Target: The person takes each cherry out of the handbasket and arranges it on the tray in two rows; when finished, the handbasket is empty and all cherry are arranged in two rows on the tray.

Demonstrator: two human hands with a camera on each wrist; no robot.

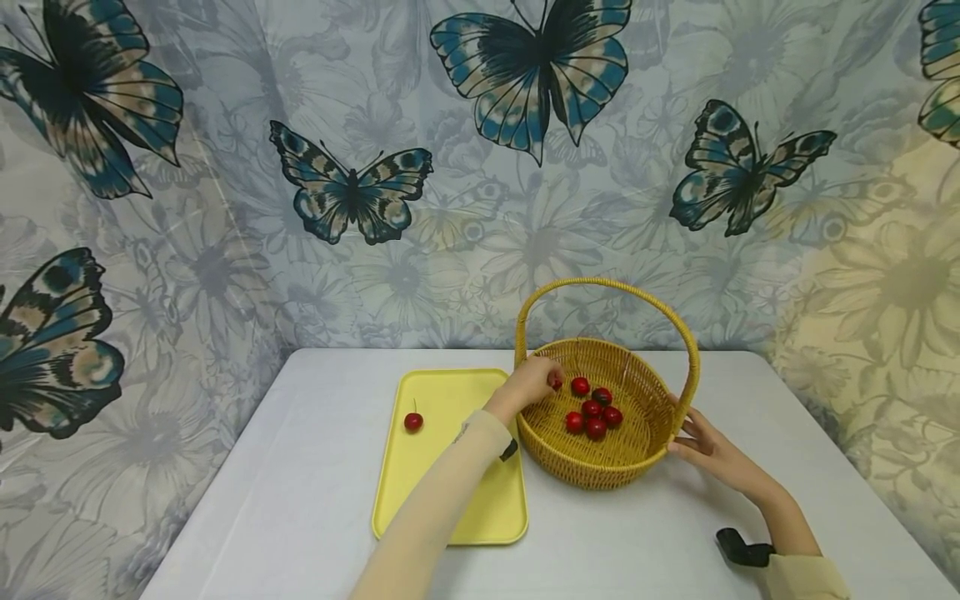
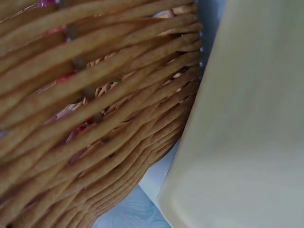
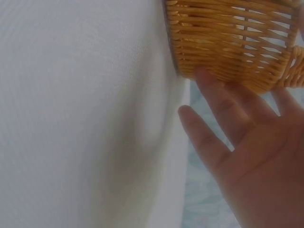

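Note:
A yellow woven basket [image 1: 652, 433] with a tall arched handle holds several dark red cherries [image 1: 592, 409]. My left hand [image 1: 528, 385] reaches over its left rim and pinches a cherry [image 1: 556, 382] at the fingertips. In the left wrist view the woven basket wall [image 2: 118, 95] fills the left half and hides that hand. At the basket's right side, my right hand [image 1: 716, 454] touches the wall near the handle's foot. Seen from the right wrist, the right hand's fingers [image 3: 228, 109] are spread and fairly straight, their tips against the weave.
Left of the basket lies a yellow tray [image 1: 427, 500], partly under my left forearm, with one stemmed cherry [image 1: 413, 422] on it. Both stand on a white table [image 1: 300, 467]. Behind the table hangs a butterfly-patterned cloth [image 1: 480, 250].

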